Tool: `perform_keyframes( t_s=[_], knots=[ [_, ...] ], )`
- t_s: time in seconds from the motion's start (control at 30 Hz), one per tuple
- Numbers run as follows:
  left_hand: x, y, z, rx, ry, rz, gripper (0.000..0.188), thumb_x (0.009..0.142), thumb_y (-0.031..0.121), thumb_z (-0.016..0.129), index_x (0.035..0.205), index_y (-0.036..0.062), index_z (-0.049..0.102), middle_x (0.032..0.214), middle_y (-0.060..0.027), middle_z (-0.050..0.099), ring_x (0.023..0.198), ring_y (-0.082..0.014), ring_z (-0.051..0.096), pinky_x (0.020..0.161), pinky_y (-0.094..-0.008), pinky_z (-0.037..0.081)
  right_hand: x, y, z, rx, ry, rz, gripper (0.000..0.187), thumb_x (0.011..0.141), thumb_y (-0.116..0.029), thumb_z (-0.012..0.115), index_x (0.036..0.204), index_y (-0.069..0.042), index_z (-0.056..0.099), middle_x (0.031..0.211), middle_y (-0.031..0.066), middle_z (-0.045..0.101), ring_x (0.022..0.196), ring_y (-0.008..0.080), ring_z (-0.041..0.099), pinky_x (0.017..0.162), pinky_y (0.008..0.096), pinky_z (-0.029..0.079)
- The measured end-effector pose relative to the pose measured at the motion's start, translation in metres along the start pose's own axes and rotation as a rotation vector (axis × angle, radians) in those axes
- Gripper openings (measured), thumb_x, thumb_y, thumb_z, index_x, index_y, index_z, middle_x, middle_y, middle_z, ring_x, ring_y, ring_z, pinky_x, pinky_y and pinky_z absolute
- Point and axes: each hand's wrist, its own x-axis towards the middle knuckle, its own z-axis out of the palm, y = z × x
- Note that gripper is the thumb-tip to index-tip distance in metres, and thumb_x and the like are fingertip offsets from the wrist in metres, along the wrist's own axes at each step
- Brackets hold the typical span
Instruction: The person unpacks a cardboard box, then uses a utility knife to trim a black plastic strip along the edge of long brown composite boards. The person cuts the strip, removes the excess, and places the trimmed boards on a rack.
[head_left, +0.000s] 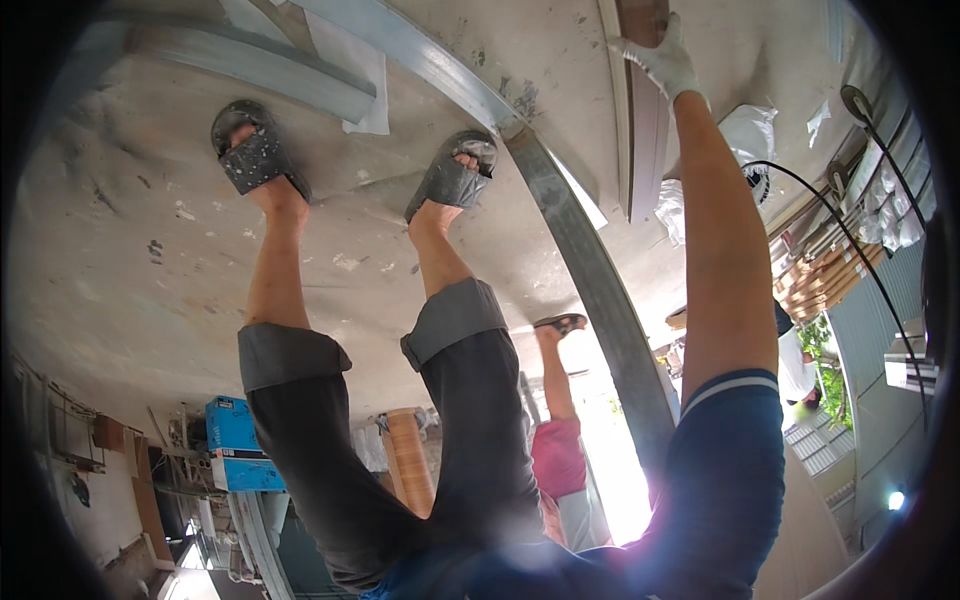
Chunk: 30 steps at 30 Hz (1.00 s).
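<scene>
My right hand, in a white glove, reaches down to the concrete floor and grips the end of a long brown wooden board with a pale edge. My bare right arm runs along the right of the view. My two feet in grey speckled sandals stand on the floor. The right foot is beside a long grey metal channel that runs diagonally past it. My left hand is out of sight.
A second grey metal channel and a white sheet lie by my left foot. A white plastic bag and black cable lie beyond the board. Another person's sandalled leg stands behind me. Blue boxes sit further back.
</scene>
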Motion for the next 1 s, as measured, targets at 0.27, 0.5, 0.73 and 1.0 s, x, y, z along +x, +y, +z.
perform_keyframes(
  t_s=[0.27,0.5,0.73,1.0],
  knots=[
    [0.010,0.002,0.018,0.002,-0.022,-0.045,0.091,0.079,0.019,0.084,0.156,0.0083,0.036,0.158,-0.0167,0.038,0.143,-0.0350,0.040,0.114,-0.0447,0.039,0.027,-0.011,0.029,-0.223,0.119,0.090,0.142,0.058,-0.057,0.092,0.163,-0.009,0.010,0.160,0.0228,0.035,0.143,0.0394,0.044,0.117,0.0510,0.038],
    [0.018,-0.001,-0.002,-0.028,0.011,-0.087,0.094,0.079,0.019,0.084,0.158,0.0080,0.033,0.160,-0.0161,0.036,0.146,-0.0340,0.038,0.116,-0.0446,0.038,0.013,-0.024,-0.005,-0.150,0.107,0.052,0.136,0.062,-0.040,0.091,0.165,-0.011,0.007,0.163,0.0216,0.031,0.147,0.0374,0.038,0.117,0.0505,0.037],
    [0.000,-0.010,-0.051,-0.108,0.009,-0.143,0.096,0.080,0.019,0.084,0.159,0.0076,0.030,0.163,-0.0156,0.033,0.148,-0.0330,0.036,0.117,-0.0445,0.037,-0.053,-0.056,-0.120,0.131,-0.061,-0.190,0.140,0.059,-0.025,0.094,0.162,0.001,0.003,0.163,0.0276,0.027,0.150,0.0395,0.033,0.122,0.0414,0.033],
    [-0.051,-0.048,-0.133,-0.232,0.046,-0.162,0.099,0.081,0.018,0.084,0.161,0.0072,0.027,0.165,-0.0149,0.030,0.150,-0.0318,0.033,0.119,-0.0444,0.036,-0.163,-0.111,-0.204,0.018,-0.137,-0.484,0.140,0.057,-0.021,0.094,0.162,0.002,0.004,0.162,0.0264,0.030,0.150,0.0409,0.033,0.125,0.0403,0.029]
  ],
)
